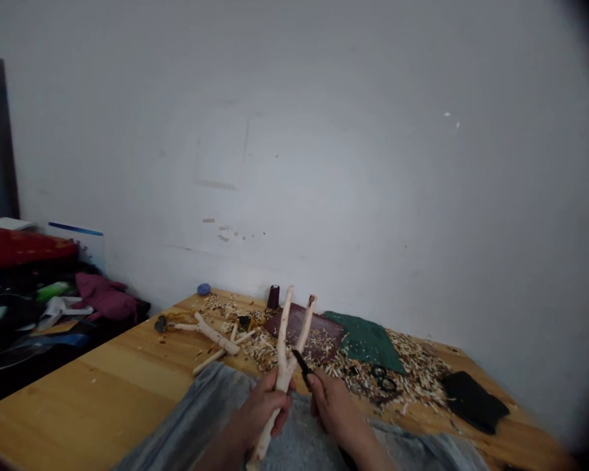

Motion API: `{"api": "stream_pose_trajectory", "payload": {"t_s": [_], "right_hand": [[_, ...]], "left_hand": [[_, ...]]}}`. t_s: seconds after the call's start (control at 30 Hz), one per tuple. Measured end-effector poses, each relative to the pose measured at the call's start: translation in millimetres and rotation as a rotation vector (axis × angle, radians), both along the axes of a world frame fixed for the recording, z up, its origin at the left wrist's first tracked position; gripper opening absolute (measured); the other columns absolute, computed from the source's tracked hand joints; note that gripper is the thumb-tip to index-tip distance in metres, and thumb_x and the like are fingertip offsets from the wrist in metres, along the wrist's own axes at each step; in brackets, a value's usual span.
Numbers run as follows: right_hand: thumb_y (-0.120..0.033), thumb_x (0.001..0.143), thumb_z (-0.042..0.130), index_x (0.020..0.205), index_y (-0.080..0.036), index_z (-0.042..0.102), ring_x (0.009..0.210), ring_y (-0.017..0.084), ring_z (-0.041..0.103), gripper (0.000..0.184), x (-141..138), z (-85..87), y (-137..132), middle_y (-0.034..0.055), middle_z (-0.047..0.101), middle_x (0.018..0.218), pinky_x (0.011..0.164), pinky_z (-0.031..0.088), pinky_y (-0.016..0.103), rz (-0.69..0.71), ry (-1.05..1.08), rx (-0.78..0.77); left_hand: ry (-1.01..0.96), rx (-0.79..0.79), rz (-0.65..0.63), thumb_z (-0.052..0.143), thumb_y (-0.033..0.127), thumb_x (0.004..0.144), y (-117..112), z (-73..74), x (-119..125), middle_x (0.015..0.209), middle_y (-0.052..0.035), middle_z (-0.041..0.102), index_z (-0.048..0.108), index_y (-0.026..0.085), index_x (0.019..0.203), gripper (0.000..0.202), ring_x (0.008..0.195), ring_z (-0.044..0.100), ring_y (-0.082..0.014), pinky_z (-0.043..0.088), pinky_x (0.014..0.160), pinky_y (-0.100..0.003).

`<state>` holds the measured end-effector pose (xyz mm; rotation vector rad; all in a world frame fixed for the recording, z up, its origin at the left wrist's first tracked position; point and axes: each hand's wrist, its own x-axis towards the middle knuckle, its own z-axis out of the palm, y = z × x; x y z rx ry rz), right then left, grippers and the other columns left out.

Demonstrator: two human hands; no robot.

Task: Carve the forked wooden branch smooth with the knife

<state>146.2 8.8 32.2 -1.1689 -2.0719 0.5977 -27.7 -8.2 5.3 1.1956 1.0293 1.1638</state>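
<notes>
Wooden counter (pixel 78 386) strewn with pale shavings (pixel 417 373) at two o'clock. Peeled forked branch (pixel 285 366) stands slightly tilted at six o'clock, gripped in closed left hand (pixel 264 409). Closed right hand (pixel 334 409) holds dark knife (pixel 302 366) just beside the fork, partly hidden by fingers.

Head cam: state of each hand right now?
Left hand: closed, holding a peeled forked branch.
Right hand: closed, holding a small dark-bladed knife.
</notes>
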Motion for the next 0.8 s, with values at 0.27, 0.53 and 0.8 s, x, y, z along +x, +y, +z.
{"api": "stream_pose_trajectory", "payload": {"t_s": [0.27, 0.53, 0.8], "right_hand": [[-0.041, 0.098, 0.030, 0.092, -0.022, 0.065, 0.064, 0.018, 0.064, 0.040, -13, -19.2, -1, 0.0053, 0.071, 0.073, 0.057, 0.034, 0.023, -0.049, -0.192, 0.108], [-0.038, 0.099, 0.027, 0.096, -0.022, 0.064, 0.066, 0.018, 0.066, 0.041, -11, -18.6, 3, 0.0059, 0.072, 0.075, 0.056, 0.033, 0.023, -0.134, -0.242, 0.172], [-0.039, 0.098, 0.029, 0.091, -0.025, 0.064, 0.063, 0.020, 0.067, 0.039, -6, -17.3, 5, 0.0056, 0.072, 0.072, 0.052, 0.031, 0.025, -0.187, -0.309, 0.191]], "left_hand": [[-0.153, -0.094, 0.032, 0.052, 0.021, 0.056, -1, 2.7, 5, 0.042, 0.0092, 0.044, 0.050, 0.022, 0.077, 0.020, 0.029, 0.034, -0.0079, 0.020, 0.031, -0.019], [-0.239, -0.093, -0.018, 0.054, 0.024, 0.055, -6, 10.6, 7, 0.045, 0.0085, 0.045, 0.053, 0.022, 0.078, 0.023, 0.029, 0.033, -0.0078, 0.019, 0.029, -0.020], [-0.099, -0.107, 0.031, 0.053, 0.020, 0.059, -8, 6.3, 4, 0.039, 0.0087, 0.043, 0.052, 0.023, 0.079, 0.021, 0.029, 0.031, -0.0095, 0.017, 0.032, -0.020]]}}
